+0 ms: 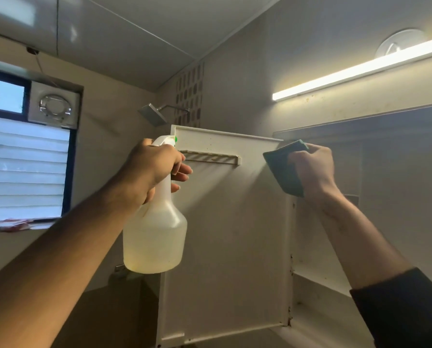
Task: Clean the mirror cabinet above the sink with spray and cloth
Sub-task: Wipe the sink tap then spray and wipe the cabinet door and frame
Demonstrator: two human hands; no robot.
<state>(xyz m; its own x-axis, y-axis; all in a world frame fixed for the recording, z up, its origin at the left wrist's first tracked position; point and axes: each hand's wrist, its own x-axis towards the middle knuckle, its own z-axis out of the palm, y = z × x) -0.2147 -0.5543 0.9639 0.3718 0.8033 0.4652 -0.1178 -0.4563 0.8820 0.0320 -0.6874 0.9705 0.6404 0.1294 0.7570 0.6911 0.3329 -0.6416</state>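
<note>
Cabinet door (235, 222), cream-white and swung open toward the camera, fills the middle of the view with its inner face showing; a small slotted rack (212, 156) is fixed near its top edge, and rust-coloured spots run down the hinged side on the right. No writing or brand can be read on anything here. Just in front of the door's left edge, the left hand (152, 167) grips the neck of a translucent spray bottle (154, 237), fingers curled round the trigger, the white head with its green nozzle tip pointing at the door (pale yellowish liquid fills the body). At the door's upper right corner, the right hand (313, 169) pinches a folded green cloth (284, 167), fingers bent over its back and pressing it against the door's edge. Behind are a shower head (152, 117), a louvred window (26, 169) and a lit strip light (360, 69).
</note>
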